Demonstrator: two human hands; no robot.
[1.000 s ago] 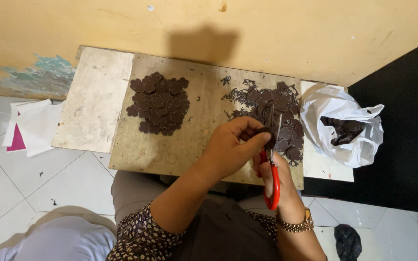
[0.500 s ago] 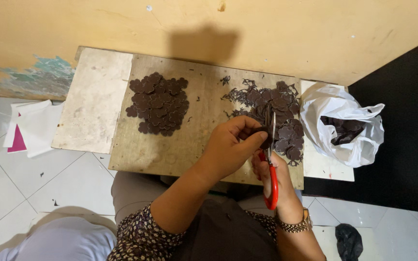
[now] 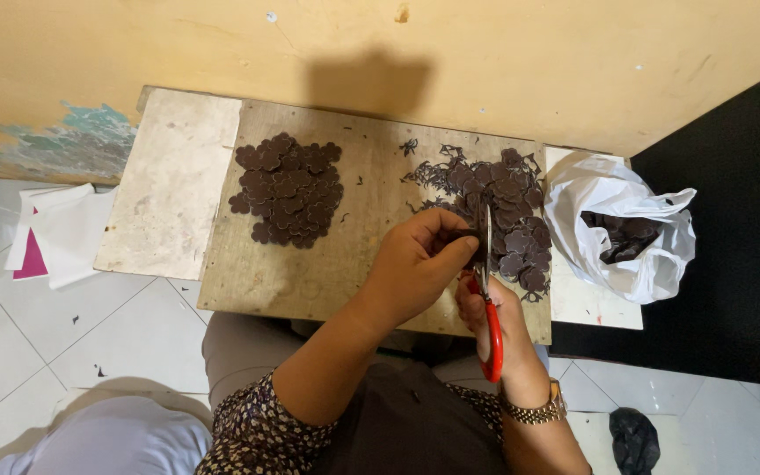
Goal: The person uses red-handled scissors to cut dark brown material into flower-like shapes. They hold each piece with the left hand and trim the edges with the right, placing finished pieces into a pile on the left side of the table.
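A yellow wall [image 3: 178, 44] with peeling paint stands behind the wooden board [image 3: 310, 273]. White floor tiles [image 3: 54, 334] lie below; a black surface [image 3: 741, 229] lies at right.

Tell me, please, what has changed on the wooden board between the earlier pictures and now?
Very little. The left hand still pinches a dark piece at the blades, and the right hand still grips the red-handled scissors. Both hands stayed almost in place. The neat pile, the loose heap and the white bag have not moved.

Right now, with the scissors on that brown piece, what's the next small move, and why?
Probably close the scissors along the edge of the brown piece: the left hand pinches it against the blades and the right hand grips the red handles.
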